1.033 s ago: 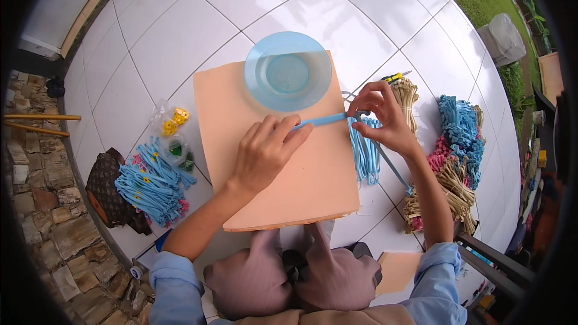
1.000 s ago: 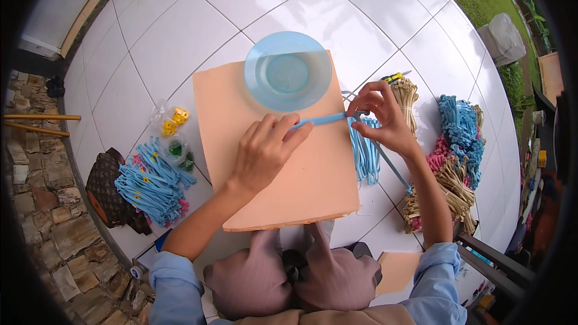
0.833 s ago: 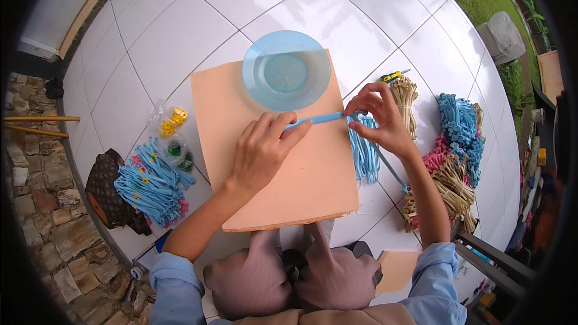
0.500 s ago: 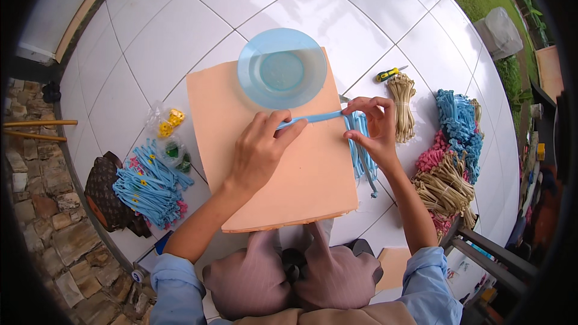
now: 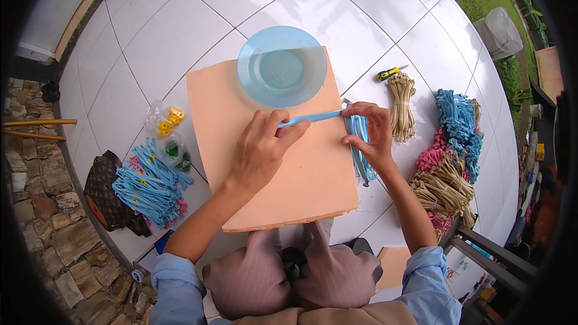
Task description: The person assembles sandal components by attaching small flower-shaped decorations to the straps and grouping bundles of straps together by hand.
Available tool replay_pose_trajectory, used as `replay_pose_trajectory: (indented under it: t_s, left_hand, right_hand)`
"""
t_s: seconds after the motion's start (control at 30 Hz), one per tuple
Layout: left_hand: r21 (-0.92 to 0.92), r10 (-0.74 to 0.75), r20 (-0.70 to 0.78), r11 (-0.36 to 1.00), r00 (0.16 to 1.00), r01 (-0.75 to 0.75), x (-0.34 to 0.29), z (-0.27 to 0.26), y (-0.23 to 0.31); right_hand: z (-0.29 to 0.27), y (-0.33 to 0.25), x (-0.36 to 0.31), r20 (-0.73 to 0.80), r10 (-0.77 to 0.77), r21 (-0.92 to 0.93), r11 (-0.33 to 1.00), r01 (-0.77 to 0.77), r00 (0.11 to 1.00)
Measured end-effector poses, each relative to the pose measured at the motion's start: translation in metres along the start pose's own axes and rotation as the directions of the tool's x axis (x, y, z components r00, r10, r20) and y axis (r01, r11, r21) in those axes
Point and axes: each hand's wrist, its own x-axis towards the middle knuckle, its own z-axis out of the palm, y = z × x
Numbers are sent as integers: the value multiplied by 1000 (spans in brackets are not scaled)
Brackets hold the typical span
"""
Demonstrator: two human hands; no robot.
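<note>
A light blue flat cord (image 5: pixel 322 117) stretches between my two hands, just above a peach-coloured board (image 5: pixel 283 186). My left hand (image 5: pixel 263 144) is closed on its left end, thumb and fingers pinching it. At the other end, the fingertips of my right hand (image 5: pixel 372 132) meet the cord, while its thumb stands apart below. Beneath that hand, a bunch of similar blue cords (image 5: pixel 359 156) lies over the board's right edge, partly hidden. A translucent blue bowl (image 5: pixel 247 78) rests on the far part of the board.
Beige cord bundle (image 5: pixel 402 108) and yellow-green screwdriver (image 5: pixel 388 74) lie at right on white tiles. Farther right are piled blue bundles (image 5: pixel 457 120) and beige ones (image 5: pixel 442 186). At left are blue cords with yellow flowers (image 5: pixel 147 186), small bags of yellow pieces (image 5: pixel 171 121) and a brown bag (image 5: pixel 105 186).
Both hands keep nearly the same place with the blue cord. My right hand's fingers have shifted slightly, and the loose cord tail below it has swung up and left.
</note>
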Motion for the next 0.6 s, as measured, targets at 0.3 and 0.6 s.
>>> replay_pose_trajectory:
  t_s: [0.3,0.6]
  left_hand:
    - [81,-6,-2,997,1000,6,1,-3,1]
    - [41,-3,10,999,1000,2,-3,2,-3]
  right_hand:
    - [-12,-56,46,422,183,-625,768,139,888]
    - [24,-44,107,516,-44,-706,543,454,855]
